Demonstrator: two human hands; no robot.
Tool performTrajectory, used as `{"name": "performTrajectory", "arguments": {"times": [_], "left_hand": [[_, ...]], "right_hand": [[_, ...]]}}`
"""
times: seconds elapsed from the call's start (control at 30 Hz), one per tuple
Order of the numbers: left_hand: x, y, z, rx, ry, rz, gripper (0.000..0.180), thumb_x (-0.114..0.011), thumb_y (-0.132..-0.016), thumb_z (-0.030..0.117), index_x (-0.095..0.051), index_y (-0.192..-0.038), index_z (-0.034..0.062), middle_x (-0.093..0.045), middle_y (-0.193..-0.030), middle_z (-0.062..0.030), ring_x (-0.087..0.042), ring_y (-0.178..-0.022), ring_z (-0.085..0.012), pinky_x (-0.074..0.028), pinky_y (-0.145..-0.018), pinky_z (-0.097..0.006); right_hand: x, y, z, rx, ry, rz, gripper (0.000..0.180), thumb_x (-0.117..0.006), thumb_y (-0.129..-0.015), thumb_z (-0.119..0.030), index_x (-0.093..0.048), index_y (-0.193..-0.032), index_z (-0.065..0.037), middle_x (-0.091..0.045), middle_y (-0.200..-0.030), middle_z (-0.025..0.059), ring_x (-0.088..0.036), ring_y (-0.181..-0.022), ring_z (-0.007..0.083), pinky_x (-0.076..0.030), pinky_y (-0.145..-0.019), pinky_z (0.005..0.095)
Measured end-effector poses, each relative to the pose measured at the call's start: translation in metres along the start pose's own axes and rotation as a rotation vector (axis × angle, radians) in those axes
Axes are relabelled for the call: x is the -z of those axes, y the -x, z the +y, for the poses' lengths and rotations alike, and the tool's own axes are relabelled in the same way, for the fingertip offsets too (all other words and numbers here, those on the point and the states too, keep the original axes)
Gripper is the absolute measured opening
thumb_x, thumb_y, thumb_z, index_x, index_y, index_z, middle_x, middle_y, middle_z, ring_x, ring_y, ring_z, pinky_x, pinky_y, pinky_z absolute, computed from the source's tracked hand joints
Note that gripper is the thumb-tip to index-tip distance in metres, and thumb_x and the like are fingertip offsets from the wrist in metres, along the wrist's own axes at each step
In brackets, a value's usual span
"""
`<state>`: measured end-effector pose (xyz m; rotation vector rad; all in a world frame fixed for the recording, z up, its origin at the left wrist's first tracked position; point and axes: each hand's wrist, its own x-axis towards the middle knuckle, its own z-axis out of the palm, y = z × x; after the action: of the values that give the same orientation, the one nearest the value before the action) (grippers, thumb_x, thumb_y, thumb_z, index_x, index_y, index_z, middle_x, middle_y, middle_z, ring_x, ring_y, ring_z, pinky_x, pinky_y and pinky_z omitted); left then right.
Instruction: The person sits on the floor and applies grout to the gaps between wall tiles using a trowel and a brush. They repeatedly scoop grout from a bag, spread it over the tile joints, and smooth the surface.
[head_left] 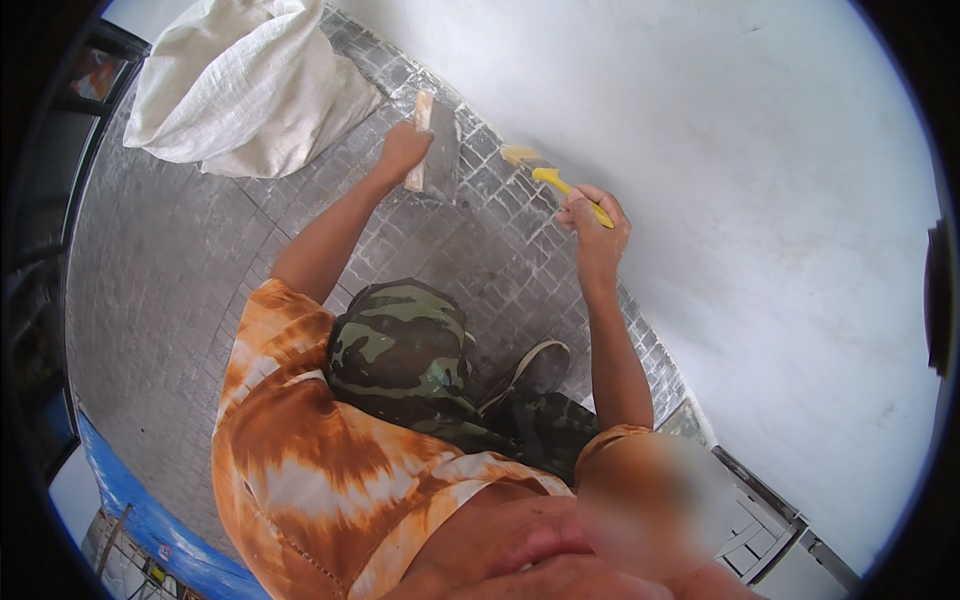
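Fingers curled round brush and trowel

The right hand grips the brush, bristles near the wall's foot; the left hand wraps the trowel's handle over the floor. Short, light strokes along the edge would serve best, I'd judge, trowel held level. Beyond sits a sack.

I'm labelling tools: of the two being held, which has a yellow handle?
The brush in the right hand, nearer the white wall. The other tool, in the left hand, is flat and grey with a pale grip.
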<state>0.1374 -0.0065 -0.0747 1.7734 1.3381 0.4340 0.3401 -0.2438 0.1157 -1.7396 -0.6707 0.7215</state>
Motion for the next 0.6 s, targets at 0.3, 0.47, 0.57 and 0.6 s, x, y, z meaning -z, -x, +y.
{"name": "performTrajectory", "arguments": {"times": [0.3,0.47,0.57,0.6], "left_hand": [[-0.039,0.007,0.006,-0.012,0.048,0.097,0.039,-0.063,-0.084,0.028,-0.067,-0.090,-0.0108,-0.066,-0.093,-0.0347,-0.064,-0.095,-0.0503,-0.052,-0.083,-0.051],[-0.033,0.007,-0.007,0.011,0.027,0.255,0.043,-0.063,-0.087,0.031,-0.064,-0.105,-0.0085,-0.067,-0.092,-0.0328,-0.064,-0.096,-0.0502,-0.051,-0.086,-0.051],[-0.021,0.014,-0.015,-0.118,-0.097,-0.053,0.046,-0.062,-0.089,0.033,-0.061,-0.110,-0.0090,-0.064,-0.105,-0.0343,-0.061,-0.103,-0.0491,-0.049,-0.090,-0.051],[-0.016,0.018,-0.016,-0.162,-0.154,-0.175,0.047,-0.062,-0.090,0.033,-0.061,-0.110,-0.0090,-0.063,-0.108,-0.0347,-0.061,-0.105,-0.0489,-0.049,-0.091,-0.051]], "right_hand": [[-0.006,-0.007,-0.022,0.065,-0.022,0.003,0.027,-0.066,-0.091,-0.015,-0.068,-0.107,0.007,-0.069,-0.084,0.0109,-0.067,-0.071,0.0152,-0.054,-0.066,0.0266],[0.007,-0.005,-0.028,0.057,-0.058,0.061,0.027,-0.066,-0.091,-0.015,-0.067,-0.106,0.008,-0.069,-0.083,0.0112,-0.066,-0.069,0.0152,-0.053,-0.066,0.0269],[0.014,0.001,-0.026,0.069,-0.042,0.038,0.028,-0.065,-0.094,-0.017,-0.066,-0.107,0.007,-0.069,-0.085,0.0131,-0.067,-0.070,0.0165,-0.055,-0.066,0.0279],[0.015,0.003,-0.025,0.047,-0.043,0.060,0.028,-0.065,-0.094,-0.017,-0.066,-0.108,0.008,-0.069,-0.085,0.0132,-0.067,-0.070,0.0167,-0.055,-0.066,0.0280]]}}
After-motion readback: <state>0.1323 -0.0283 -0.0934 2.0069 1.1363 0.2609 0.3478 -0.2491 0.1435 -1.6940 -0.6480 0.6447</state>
